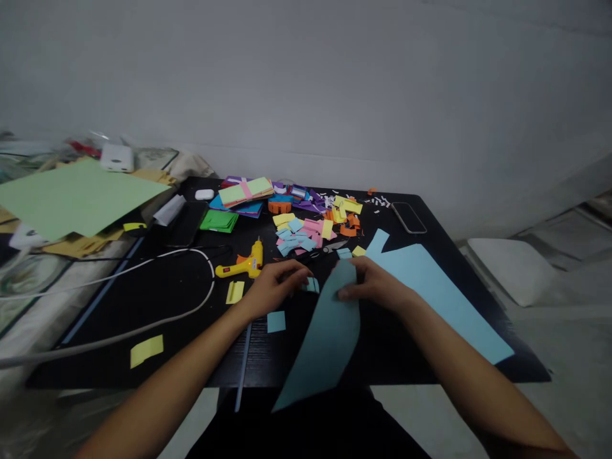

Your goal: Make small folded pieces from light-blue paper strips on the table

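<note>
Holding, R hand (375,284): thumb on nr face, fingers behind; clamped on blue sheet (329,338) nr its top end.
Blue sheet: hangs tilted in front of person, slightly curved; lowest corner reaches past front edge of black table (392,357).
L hand (275,290): fingers curled, tips at small blue pc (313,285); can't tell if pinched or only touched.
Small blue pc: btwn L fingertips & hanging sheet; looks bent.
Blue square (276,322): flat on table, nr side of L hand, untouched.
Large sheet (430,280): also blue, on table, R side, not gripped.
Glue gun (251,264): yellow, lying down just beside L hand, not held.
Scissors (335,246): on table, beyond hands, beside pile of paper pcs (296,239); not held.
Paper step in hand: judged as handling/positioning, sheet in R, small pc at L; no cutting or gluing, as both tools are down.
Sheet, next move: prob. calls for light, steady R pinch, no crease, lower end clear of table edge.
Small pc, next move: prob. calls for sure L hold before any lift.
</note>
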### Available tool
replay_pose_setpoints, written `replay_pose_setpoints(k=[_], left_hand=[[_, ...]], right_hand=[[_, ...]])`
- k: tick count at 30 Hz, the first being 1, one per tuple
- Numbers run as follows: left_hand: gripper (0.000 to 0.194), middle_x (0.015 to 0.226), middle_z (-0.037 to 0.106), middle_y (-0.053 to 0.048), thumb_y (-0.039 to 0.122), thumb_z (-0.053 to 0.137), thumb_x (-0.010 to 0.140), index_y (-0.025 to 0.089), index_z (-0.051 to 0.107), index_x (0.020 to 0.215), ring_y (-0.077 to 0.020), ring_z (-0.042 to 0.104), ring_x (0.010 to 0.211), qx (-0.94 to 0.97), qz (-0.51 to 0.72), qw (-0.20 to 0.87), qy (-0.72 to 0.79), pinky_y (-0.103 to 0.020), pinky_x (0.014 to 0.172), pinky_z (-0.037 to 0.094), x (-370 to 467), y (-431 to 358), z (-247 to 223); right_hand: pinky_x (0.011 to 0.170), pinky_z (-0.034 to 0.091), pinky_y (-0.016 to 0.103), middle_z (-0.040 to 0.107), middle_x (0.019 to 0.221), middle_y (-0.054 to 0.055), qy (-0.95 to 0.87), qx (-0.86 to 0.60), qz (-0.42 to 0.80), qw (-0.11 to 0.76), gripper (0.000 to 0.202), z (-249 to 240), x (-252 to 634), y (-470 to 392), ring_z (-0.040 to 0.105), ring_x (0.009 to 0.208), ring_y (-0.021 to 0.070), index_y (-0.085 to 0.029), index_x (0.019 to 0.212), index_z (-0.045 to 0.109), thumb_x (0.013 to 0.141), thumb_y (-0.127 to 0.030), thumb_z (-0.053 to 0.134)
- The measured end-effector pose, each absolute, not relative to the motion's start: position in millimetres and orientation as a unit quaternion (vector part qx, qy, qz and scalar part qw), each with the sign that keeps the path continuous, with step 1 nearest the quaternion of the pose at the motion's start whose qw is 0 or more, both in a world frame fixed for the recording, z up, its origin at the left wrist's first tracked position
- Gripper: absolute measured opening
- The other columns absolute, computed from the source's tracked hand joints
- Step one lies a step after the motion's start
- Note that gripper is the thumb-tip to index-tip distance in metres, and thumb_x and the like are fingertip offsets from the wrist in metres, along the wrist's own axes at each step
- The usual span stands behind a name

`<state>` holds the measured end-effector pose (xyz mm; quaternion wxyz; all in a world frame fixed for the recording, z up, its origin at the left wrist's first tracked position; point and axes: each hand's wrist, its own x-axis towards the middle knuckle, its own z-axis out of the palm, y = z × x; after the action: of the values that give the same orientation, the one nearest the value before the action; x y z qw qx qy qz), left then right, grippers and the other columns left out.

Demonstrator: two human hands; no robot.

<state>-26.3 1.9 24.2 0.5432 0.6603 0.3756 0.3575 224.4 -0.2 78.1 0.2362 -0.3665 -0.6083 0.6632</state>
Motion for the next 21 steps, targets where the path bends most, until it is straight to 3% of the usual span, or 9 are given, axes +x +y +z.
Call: replay_pose_setpoints(k=[7, 11, 14, 16, 19, 21], left_hand=[[0.069, 0.083, 0.077, -0.01, 0.078, 0.066, 0.081, 0.013, 0.078, 0.103, -0.0253, 0.071, 0.079, 0.456, 0.254, 0.801, 0.292, -0.035, 0.075, 0.053, -22.9, -6.4, 19.7], [0.069, 0.09, 0.078, -0.01, 0.069, 0.083, 0.071, 0.014, 0.077, 0.112, -0.0241, 0.072, 0.081, 0.402, 0.221, 0.841, 0.287, -0.033, 0.077, 0.053, -21.3, -17.0, 8.5], [0.073, 0.096, 0.079, -0.009, 0.06, 0.09, 0.066, 0.014, 0.074, 0.121, -0.0208, 0.071, 0.077, 0.392, 0.222, 0.831, 0.325, -0.03, 0.073, 0.052, -24.7, -19.7, -1.3], [0.074, 0.1, 0.079, -0.01, 0.06, 0.088, 0.07, 0.014, 0.072, 0.125, -0.0226, 0.072, 0.082, 0.373, 0.219, 0.835, 0.341, -0.031, 0.077, 0.053, -27.3, -17.1, -5.9], [0.075, 0.1, 0.079, -0.012, 0.072, 0.07, 0.083, 0.013, 0.069, 0.129, -0.0265, 0.075, 0.091, 0.297, 0.205, 0.871, 0.335, -0.036, 0.088, 0.054, -29.0, -9.3, -8.6], [0.072, 0.097, 0.079, -0.011, 0.072, 0.061, 0.09, 0.011, 0.07, 0.127, -0.0259, 0.075, 0.093, 0.27, 0.199, 0.884, 0.324, -0.035, 0.092, 0.053, -28.9, -5.9, -8.2]], right_hand=[[0.065, 0.05, 0.027, 0.068, 0.08, 0.001, -0.625, -0.41, 0.599, 0.286, 0.035, 46.6, 202.6, 7.7, 0.062, 0.07, 0.0161, -0.017, 0.086, 0.072, 0.076, -0.047, 0.086], [0.066, 0.047, 0.028, 0.064, 0.073, -0.001, -0.68, -0.443, 0.482, 0.331, 0.034, 47.9, 195.5, 2.4, 0.057, 0.069, 0.0161, -0.018, 0.075, 0.068, 0.079, -0.048, 0.083], [0.074, 0.048, 0.03, 0.069, 0.083, 0.001, -0.71, -0.437, 0.433, 0.342, 0.031, 49.3, 194.7, 0.9, 0.062, 0.078, 0.0187, -0.018, 0.086, 0.07, 0.083, -0.048, 0.08], [0.077, 0.049, 0.03, 0.07, 0.087, 0.002, -0.716, -0.431, 0.424, 0.349, 0.03, 48.7, 196.6, 1.4, 0.063, 0.081, 0.0193, -0.019, 0.089, 0.07, 0.085, -0.048, 0.078], [0.07, 0.047, 0.027, 0.065, 0.078, 0.0, -0.702, -0.444, 0.423, 0.361, 0.033, 45.4, 199.4, 2.4, 0.06, 0.074, 0.0169, -0.019, 0.079, 0.066, 0.088, -0.049, 0.075], [0.068, 0.046, 0.026, 0.062, 0.075, -0.001, -0.692, -0.45, 0.422, 0.376, 0.034, 42.3, 198.8, 2.8, 0.058, 0.071, 0.0159, -0.019, 0.076, 0.066, 0.087, -0.05, 0.076]])
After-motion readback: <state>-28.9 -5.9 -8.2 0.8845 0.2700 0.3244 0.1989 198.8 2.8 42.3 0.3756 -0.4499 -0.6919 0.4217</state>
